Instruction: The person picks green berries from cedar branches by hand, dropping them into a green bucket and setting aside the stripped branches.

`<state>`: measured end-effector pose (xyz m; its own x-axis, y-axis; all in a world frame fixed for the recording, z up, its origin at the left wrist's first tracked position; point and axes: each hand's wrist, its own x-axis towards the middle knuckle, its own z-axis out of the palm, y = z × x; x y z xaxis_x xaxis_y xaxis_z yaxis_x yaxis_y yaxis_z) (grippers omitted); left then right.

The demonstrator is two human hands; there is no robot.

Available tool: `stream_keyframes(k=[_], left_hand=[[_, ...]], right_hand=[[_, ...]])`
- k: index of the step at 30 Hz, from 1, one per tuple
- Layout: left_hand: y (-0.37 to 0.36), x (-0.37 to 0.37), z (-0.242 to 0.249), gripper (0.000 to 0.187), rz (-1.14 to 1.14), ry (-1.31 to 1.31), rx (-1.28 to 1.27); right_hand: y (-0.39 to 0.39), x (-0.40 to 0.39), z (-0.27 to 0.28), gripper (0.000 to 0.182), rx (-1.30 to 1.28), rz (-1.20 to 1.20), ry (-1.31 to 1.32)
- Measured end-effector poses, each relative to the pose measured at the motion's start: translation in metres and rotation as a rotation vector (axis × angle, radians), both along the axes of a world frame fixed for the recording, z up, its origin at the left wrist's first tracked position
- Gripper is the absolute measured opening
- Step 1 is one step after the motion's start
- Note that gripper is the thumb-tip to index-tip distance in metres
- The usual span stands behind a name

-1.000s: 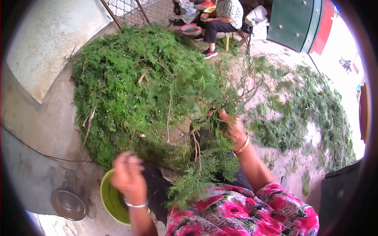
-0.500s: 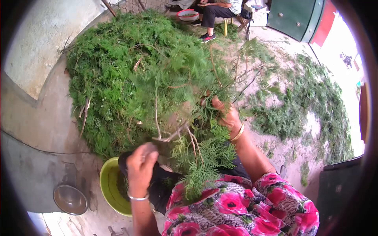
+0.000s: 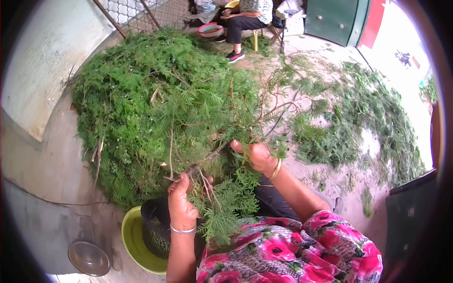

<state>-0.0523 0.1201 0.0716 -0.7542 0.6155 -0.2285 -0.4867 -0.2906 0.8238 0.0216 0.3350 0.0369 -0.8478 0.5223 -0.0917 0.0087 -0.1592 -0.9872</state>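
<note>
A leafy evergreen branch (image 3: 207, 158) with flat, feathery sprays stretches across in front of my lap. My left hand (image 3: 183, 203), with a silver bangle, is closed around its bare woody lower part, thumb up. Farther up the branch my right hand (image 3: 259, 155), with a gold bangle, is closed among the twigs; the foliage hides some of its fingers. Green sprays hang below the stem, between my hands. Under my left forearm stands a yellow-green basin (image 3: 130, 236) holding small greenish bits.
A large heap of cut evergreen branches (image 3: 122, 122) lies ahead and left. More greenery (image 3: 373, 127) is spread at right. A metal bowl (image 3: 88, 258) sits at lower left. At the back, a seated person (image 3: 243, 23) is beside a red-and-white basin (image 3: 210, 31). A green door (image 3: 330, 21) stands behind.
My left hand has come up to the branch and closed on its stem. My right hand has shifted down and left with the branch. The view has tilted slightly.
</note>
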Motion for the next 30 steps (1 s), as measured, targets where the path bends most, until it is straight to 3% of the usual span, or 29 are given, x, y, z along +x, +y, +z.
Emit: stream_keyframes(k=[1,2,3,5,6,7,9,10,11,13,15,16,19,21,22,23,24,25,27,30], left_hand=[[0.000,-0.001,0.001,0.044,0.031,0.032,-0.013],[-0.002,-0.002,0.005,0.044,0.042,0.071,0.014],[-0.006,-0.005,0.005,0.044,0.051,0.070,0.009],[-0.016,-0.014,0.004,0.045,0.073,0.066,0.117],[-0.021,-0.016,0.008,0.045,0.118,0.070,0.095],[-0.027,-0.019,0.012,0.044,0.126,0.107,0.057],[-0.039,-0.027,0.018,0.044,0.124,0.124,0.044],[-0.043,-0.029,0.019,0.044,0.149,0.118,0.040],[-0.047,-0.031,0.020,0.044,0.185,0.113,-0.018],[-0.057,-0.038,0.021,0.043,0.185,0.051,-0.059],[-0.058,-0.028,0.032,0.045,0.240,0.253,-0.169],[-0.064,-0.031,0.033,0.044,0.264,0.226,-0.220],[-0.120,-0.075,0.009,0.041,0.323,-0.021,-0.201],[-0.151,-0.088,0.018,0.034,0.209,-0.062,-0.153],[-0.188,-0.099,0.019,0.037,0.036,-0.154,-0.126],[-0.179,-0.090,0.044,0.047,-0.133,-0.244,-0.101],[-0.154,-0.088,0.055,0.047,-0.148,-0.237,-0.100],[-0.188,-0.111,0.026,0.047,-0.142,-0.235,-0.101],[-0.202,-0.128,0.011,0.046,-0.123,-0.234,-0.114],[-0.209,-0.137,0.005,0.045,-0.083,-0.247,-0.156]], right_hand=[[-0.006,0.003,0.010,0.057,-0.164,0.001,0.079],[0.002,0.009,0.012,0.060,-0.053,0.079,-0.119],[0.002,0.016,0.016,0.060,-0.057,0.088,-0.120],[0.001,0.034,0.021,0.058,0.428,-0.031,-0.517],[0.007,0.051,0.007,0.050,0.875,0.088,-0.278],[0.017,0.059,-0.001,0.050,0.876,0.092,-0.279],[0.027,0.069,0.006,0.033,0.524,0.264,-0.287],[0.028,0.074,0.009,0.022,0.418,0.141,-0.161],[0.028,0.076,0.016,0.022,0.418,0.132,-0.168],[0.022,0.076,0.041,0.020,0.565,-0.257,0.059],[0.019,0.076,0.064,0.015,0.869,-0.345,0.101],[0.013,0.078,0.079,0.012,0.957,-0.336,0.223],[0.002,0.068,0.094,0.026,0.943,-0.150,0.430],[-0.001,0.044,0.087,0.048,1.145,-0.084,0.493],[-0.003,0.037,0.087,0.054,1.329,-0.083,0.420],[-0.008,0.028,0.082,0.054,1.336,-0.101,0.413],[-0.015,0.020,0.072,0.049,1.409,0.009,0.266],[-0.019,0.012,0.067,0.045,1.474,0.124,0.117],[-0.028,0.003,0.081,0.034,1.408,0.679,-0.230],[-0.053,-0.014,0.062,0.028,1.561,0.739,-0.114]])
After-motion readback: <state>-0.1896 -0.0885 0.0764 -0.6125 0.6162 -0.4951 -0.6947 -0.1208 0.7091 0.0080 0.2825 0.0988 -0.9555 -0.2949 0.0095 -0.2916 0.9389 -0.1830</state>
